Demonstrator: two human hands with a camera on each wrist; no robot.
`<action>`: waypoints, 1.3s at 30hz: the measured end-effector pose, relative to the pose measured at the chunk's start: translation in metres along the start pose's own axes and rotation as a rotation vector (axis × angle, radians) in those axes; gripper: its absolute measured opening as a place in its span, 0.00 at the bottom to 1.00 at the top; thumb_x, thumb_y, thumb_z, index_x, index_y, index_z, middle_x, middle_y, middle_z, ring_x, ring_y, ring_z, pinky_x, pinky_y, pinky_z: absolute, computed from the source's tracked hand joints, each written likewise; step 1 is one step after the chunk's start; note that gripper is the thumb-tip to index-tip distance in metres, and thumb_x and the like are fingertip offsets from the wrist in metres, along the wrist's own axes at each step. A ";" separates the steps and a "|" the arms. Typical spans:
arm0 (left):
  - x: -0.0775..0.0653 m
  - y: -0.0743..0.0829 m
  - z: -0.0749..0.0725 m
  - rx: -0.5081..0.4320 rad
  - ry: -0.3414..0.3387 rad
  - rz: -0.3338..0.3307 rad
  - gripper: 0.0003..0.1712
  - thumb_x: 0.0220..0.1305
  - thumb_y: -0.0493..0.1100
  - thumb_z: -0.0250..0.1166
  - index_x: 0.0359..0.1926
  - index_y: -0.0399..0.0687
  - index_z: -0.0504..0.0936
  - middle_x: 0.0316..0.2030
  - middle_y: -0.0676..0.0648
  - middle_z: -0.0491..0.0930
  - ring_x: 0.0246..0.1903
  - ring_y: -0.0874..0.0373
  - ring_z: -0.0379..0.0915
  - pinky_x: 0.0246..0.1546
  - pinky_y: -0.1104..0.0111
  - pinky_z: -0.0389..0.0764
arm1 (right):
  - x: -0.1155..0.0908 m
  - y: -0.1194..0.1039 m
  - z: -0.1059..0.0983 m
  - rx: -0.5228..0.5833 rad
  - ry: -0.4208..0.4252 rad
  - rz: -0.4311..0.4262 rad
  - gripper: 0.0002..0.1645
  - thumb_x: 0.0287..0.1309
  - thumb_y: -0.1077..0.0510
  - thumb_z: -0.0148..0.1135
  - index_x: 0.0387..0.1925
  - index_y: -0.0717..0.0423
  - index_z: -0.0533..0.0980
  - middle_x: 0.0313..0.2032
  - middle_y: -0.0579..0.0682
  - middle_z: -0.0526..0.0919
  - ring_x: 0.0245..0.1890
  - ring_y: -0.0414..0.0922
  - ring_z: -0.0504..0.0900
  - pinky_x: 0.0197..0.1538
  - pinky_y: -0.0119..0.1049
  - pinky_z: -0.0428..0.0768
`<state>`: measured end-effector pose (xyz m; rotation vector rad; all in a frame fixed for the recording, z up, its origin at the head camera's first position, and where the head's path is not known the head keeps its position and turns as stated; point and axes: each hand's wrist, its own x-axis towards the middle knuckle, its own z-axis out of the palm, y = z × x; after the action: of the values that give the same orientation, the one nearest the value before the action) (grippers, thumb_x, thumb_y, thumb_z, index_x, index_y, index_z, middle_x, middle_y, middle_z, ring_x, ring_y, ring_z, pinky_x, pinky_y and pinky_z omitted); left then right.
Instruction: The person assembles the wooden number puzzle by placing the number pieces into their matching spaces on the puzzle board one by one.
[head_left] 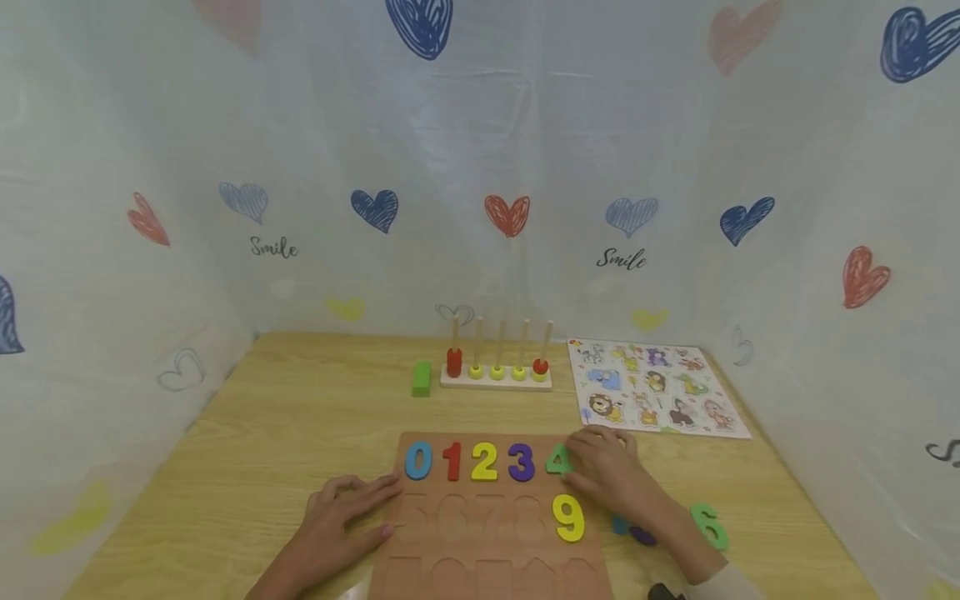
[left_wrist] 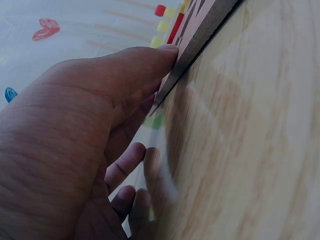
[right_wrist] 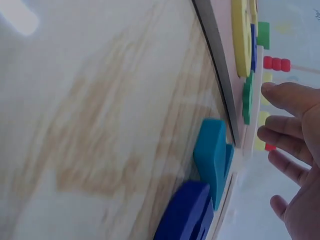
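Numerals fill the top row of the brown board (head_left: 495,548) on the wooden surface (head_left: 285,417): blue 0 (head_left: 409,461), red 1 (head_left: 453,462), yellow 2 (head_left: 485,463), purple 3 (head_left: 525,468) and, at the right end, green 4 (head_left: 557,460). Below it, yellow 9 (head_left: 576,522) sits alone at the end of a row whose other four outlines lie bare. From where I stand, the step in hand looks like settling the green 4, with the right hand (head_left: 615,467) bent over its right side. That hand's fingers are loosely extended, wrapped round nothing; whether a fingertip touches the numeral, I can't tell. The left hand (head_left: 341,521) has its fingers fairly straight too and grips nothing: thumb and forefinger rest against the board's left edge, perhaps (my guess) to steady it. Just right of the board lie a blue piece (right_wrist: 214,152) and a dark blue piece (right_wrist: 182,210), with green 6 (head_left: 708,529) farther out. The next move would seem to call for drawing the right hand back to one of these loose pieces and matching it to its bare outline.
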<state>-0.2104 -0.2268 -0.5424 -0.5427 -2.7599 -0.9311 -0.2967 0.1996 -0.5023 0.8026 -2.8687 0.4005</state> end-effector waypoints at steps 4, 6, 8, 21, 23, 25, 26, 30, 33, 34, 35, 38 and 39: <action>0.001 0.001 -0.002 0.000 0.000 0.005 0.30 0.61 0.59 0.70 0.64 0.66 0.79 0.66 0.60 0.73 0.56 0.53 0.61 0.49 0.47 0.57 | -0.009 0.005 -0.008 0.011 0.028 -0.031 0.23 0.58 0.46 0.72 0.52 0.52 0.82 0.52 0.46 0.83 0.61 0.53 0.71 0.59 0.65 0.57; 0.001 0.001 -0.003 0.006 0.002 0.008 0.30 0.62 0.59 0.70 0.64 0.66 0.79 0.66 0.60 0.73 0.56 0.54 0.61 0.49 0.48 0.58 | -0.013 0.007 -0.011 -0.007 0.044 -0.050 0.23 0.58 0.46 0.72 0.51 0.52 0.82 0.52 0.46 0.83 0.60 0.53 0.72 0.58 0.65 0.58; 0.001 0.001 -0.003 0.001 -0.004 -0.004 0.30 0.62 0.59 0.70 0.65 0.66 0.78 0.66 0.60 0.73 0.56 0.55 0.61 0.49 0.49 0.57 | -0.018 0.009 -0.014 -0.025 0.058 -0.072 0.23 0.56 0.47 0.74 0.51 0.52 0.82 0.51 0.46 0.84 0.59 0.53 0.72 0.57 0.64 0.58; -0.001 -0.001 -0.001 0.008 -0.009 -0.023 0.29 0.62 0.60 0.69 0.65 0.69 0.78 0.66 0.61 0.73 0.55 0.56 0.59 0.48 0.51 0.56 | -0.049 0.021 -0.024 -0.030 0.084 -0.079 0.23 0.51 0.50 0.77 0.49 0.50 0.83 0.49 0.45 0.84 0.57 0.54 0.72 0.55 0.66 0.58; -0.001 -0.001 -0.001 0.012 -0.008 -0.020 0.29 0.63 0.60 0.69 0.65 0.70 0.78 0.66 0.61 0.73 0.55 0.56 0.60 0.48 0.51 0.56 | -0.053 0.024 -0.026 -0.030 0.073 -0.070 0.24 0.50 0.49 0.78 0.49 0.50 0.83 0.49 0.45 0.84 0.58 0.54 0.72 0.55 0.66 0.57; -0.001 -0.001 -0.002 0.019 -0.009 -0.016 0.29 0.63 0.60 0.68 0.65 0.69 0.78 0.66 0.62 0.73 0.55 0.56 0.60 0.47 0.51 0.57 | -0.057 0.026 -0.027 -0.029 0.056 -0.052 0.25 0.50 0.48 0.78 0.50 0.51 0.83 0.50 0.45 0.84 0.58 0.53 0.72 0.56 0.66 0.57; -0.001 -0.001 -0.002 0.022 -0.008 -0.012 0.29 0.63 0.60 0.68 0.65 0.69 0.78 0.66 0.62 0.73 0.54 0.57 0.60 0.47 0.51 0.57 | -0.059 0.027 -0.028 -0.030 0.047 -0.042 0.26 0.50 0.47 0.77 0.50 0.51 0.83 0.50 0.45 0.84 0.59 0.53 0.72 0.56 0.66 0.56; -0.001 -0.001 -0.002 0.031 -0.004 -0.002 0.29 0.63 0.59 0.69 0.65 0.69 0.78 0.66 0.62 0.73 0.54 0.57 0.60 0.46 0.52 0.57 | -0.066 0.032 -0.028 -0.034 0.023 -0.019 0.28 0.50 0.45 0.77 0.52 0.51 0.82 0.51 0.45 0.84 0.60 0.53 0.72 0.57 0.65 0.56; 0.000 -0.002 -0.001 0.034 -0.001 0.003 0.29 0.63 0.59 0.69 0.65 0.69 0.78 0.66 0.62 0.73 0.53 0.58 0.60 0.46 0.52 0.58 | -0.070 0.034 -0.027 -0.034 0.035 -0.029 0.28 0.49 0.46 0.77 0.52 0.50 0.82 0.51 0.44 0.83 0.59 0.53 0.72 0.56 0.64 0.56; 0.000 -0.002 -0.001 0.032 0.000 0.005 0.29 0.63 0.59 0.69 0.65 0.69 0.78 0.66 0.62 0.73 0.53 0.58 0.60 0.45 0.52 0.58 | -0.072 0.035 -0.026 -0.034 0.042 -0.035 0.28 0.49 0.46 0.78 0.52 0.50 0.83 0.51 0.44 0.83 0.59 0.52 0.72 0.56 0.63 0.56; 0.001 -0.002 0.000 0.030 0.001 0.007 0.29 0.63 0.59 0.69 0.65 0.69 0.78 0.66 0.62 0.73 0.53 0.58 0.60 0.45 0.52 0.58 | -0.073 0.036 -0.025 -0.032 0.051 -0.040 0.28 0.49 0.46 0.78 0.51 0.50 0.83 0.51 0.43 0.83 0.58 0.52 0.73 0.56 0.63 0.57; 0.001 -0.001 0.000 0.024 0.006 0.013 0.29 0.62 0.58 0.70 0.64 0.68 0.79 0.66 0.61 0.73 0.53 0.57 0.60 0.45 0.52 0.58 | -0.076 0.036 -0.024 -0.028 0.071 -0.045 0.27 0.48 0.46 0.78 0.50 0.49 0.83 0.50 0.42 0.84 0.57 0.51 0.73 0.55 0.61 0.57; 0.001 -0.001 0.001 0.023 0.009 0.015 0.29 0.62 0.58 0.70 0.64 0.67 0.79 0.65 0.61 0.73 0.53 0.57 0.60 0.45 0.52 0.58 | -0.077 0.036 -0.025 -0.028 0.072 -0.042 0.26 0.49 0.46 0.77 0.50 0.48 0.83 0.50 0.42 0.83 0.57 0.51 0.73 0.54 0.61 0.57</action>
<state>-0.2121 -0.2266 -0.5428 -0.5535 -2.7515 -0.8950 -0.2485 0.2742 -0.5022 0.8243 -2.7798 0.3755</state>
